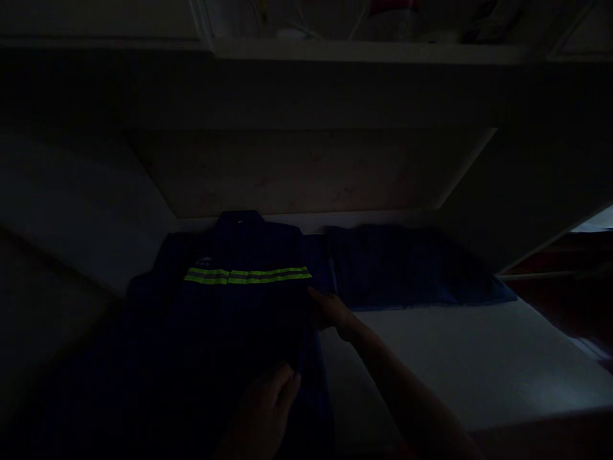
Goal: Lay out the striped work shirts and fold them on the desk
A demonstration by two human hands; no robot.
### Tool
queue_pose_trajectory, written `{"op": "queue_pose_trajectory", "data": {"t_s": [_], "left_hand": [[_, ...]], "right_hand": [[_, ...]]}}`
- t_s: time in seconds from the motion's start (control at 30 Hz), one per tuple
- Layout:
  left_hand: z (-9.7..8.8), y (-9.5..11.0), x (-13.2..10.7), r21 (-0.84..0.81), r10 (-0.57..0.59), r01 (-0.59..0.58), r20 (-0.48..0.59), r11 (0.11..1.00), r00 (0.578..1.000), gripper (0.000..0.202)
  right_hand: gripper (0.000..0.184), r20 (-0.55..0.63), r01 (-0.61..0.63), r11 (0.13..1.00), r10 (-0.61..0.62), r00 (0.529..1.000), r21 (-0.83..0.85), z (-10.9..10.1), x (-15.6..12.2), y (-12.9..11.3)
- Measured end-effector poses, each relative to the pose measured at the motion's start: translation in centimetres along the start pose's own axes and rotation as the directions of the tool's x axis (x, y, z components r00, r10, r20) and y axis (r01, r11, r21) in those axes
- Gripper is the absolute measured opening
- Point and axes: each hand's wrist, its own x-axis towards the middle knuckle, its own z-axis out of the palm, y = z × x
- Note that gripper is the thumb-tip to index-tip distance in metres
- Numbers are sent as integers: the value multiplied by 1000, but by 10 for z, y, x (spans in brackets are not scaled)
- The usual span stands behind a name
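The scene is very dark. A dark navy work jacket (239,306) with a bright yellow-green reflective band (246,275) across the chest lies spread on a pale surface (454,358). My right hand (330,310) reaches forward and rests on the jacket's right edge just below the band, fingers flat. My left hand (265,409) is low in the picture, its fingers curled round a fold of the jacket's fabric near the right side seam.
A second dark blue cloth (412,268) lies folded to the right of the jacket, against the back wall. A slanted panel (306,172) rises behind. A shelf (364,51) with dim objects runs along the top. A pale slope (81,204) stands at the left.
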Motion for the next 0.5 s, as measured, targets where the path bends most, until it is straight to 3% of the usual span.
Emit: {"op": "queue_pose_trajectory", "data": {"t_s": [0.07,0.13,0.27,0.37,0.43,0.5], "left_hand": [[-15,-2,-3,-166,-115,109,-29,980,993,37],[-32,-4,-6,-366,-254,211,-72,906,965,45],[-64,-4,-7,-691,-391,256,-41,676,920,66],[-78,-2,-10,-703,-396,333,80,629,915,70],[-81,-5,-14,-657,-394,354,94,666,914,67],[-81,-11,-20,-608,-417,376,81,699,905,66]], "right_hand": [[59,-104,46,999,-48,993,-18,1,0,-8],[61,-130,95,995,-92,987,15,3,-5,-12],[71,99,-12,999,7,995,52,14,-20,-6],[69,181,-51,978,13,983,204,22,-17,-6],[61,89,71,928,-111,990,366,24,-6,-14],[55,-40,210,881,-214,976,424,25,9,-28]]}}
